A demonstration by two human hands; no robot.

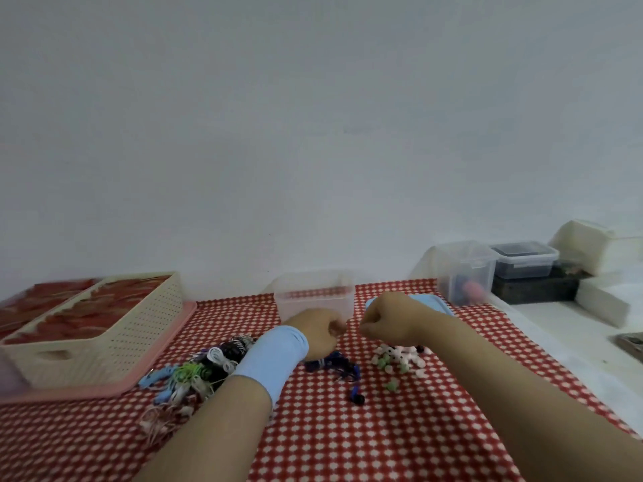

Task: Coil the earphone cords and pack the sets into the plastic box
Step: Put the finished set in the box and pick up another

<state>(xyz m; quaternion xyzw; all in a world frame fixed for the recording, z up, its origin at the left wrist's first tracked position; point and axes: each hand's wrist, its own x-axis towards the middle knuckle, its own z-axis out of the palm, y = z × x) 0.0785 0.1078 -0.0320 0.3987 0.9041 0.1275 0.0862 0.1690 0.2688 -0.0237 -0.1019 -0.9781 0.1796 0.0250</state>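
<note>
A clear plastic box (315,295) stands open at the back middle of the red checked cloth. Just in front of it my left hand (318,333), with a light blue sleeve on the wrist, curls over a dark blue earphone cord (334,365). The cord's tangle spills out beneath that hand, and one earbud lies nearer me. My right hand (386,318) is curled close beside the left, its fingertips pinched towards it; the thin cord between them is lost in blur.
A heap of mixed-colour earphone sets (205,370) lies at the left and a white and green heap (400,358) at the right. A cream perforated basket (104,328) sits on a pink tray. A blue lid (431,302) and lidded containers (466,273) stand back right.
</note>
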